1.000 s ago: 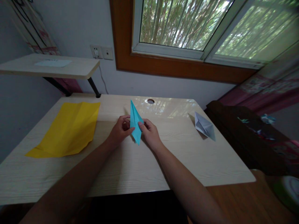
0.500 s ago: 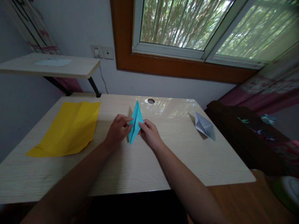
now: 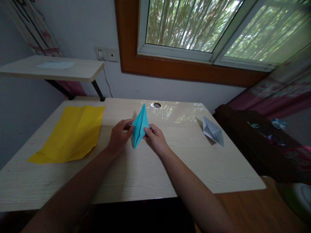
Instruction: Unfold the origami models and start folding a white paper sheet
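Note:
A folded piece of blue origami paper, shaped like a long diamond with a crease down its middle, is held up over the desk between both hands. My right hand pinches its right corner, thumb in front and fingers behind. At the left corner, my left hand has its thumb at the front edge and its fingers partly hidden behind the paper; it is closed on that side.
A creased yellow sheet lies on the left of the pale desk. A folded white paper piece stands near the right edge. A raised shelf overhangs the back left, and a cable hole is at the back.
My left fingers have drawn back from the centre crease to the left corner. The blue paper has turned slightly and its front looks wider.

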{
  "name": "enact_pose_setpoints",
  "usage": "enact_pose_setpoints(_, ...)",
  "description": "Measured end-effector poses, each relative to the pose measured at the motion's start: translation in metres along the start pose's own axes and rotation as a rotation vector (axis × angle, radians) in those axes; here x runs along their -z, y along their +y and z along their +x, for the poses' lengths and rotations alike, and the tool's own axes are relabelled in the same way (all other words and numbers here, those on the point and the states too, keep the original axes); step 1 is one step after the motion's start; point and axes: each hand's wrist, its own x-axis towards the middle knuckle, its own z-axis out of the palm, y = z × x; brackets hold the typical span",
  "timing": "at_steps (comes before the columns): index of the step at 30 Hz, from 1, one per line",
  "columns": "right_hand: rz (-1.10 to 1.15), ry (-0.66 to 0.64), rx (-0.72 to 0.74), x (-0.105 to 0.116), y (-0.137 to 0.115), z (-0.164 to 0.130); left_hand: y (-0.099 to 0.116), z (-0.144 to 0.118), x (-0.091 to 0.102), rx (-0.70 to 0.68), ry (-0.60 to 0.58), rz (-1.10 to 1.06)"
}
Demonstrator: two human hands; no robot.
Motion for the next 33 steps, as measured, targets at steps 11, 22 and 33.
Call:
enact_pose_setpoints(11, -0.347, 0.006, 0.200, 0.009, -0.001, 0.002, -0.012, 0.004, -0.009, 0.355, -0.010, -0.533)
enact_pose_setpoints(22, -0.401, 0.144, 0.409, 0.011, -0.014, 0.002, -0.002, 0.001, -0.003, -0.058, -0.031, -0.389)
enact_pose_setpoints(33, -0.289, 0.192, 0.417, 0.009, -0.015, -0.001, 0.005, -0.003, 0.004, -0.434, 0.030, 0.208)
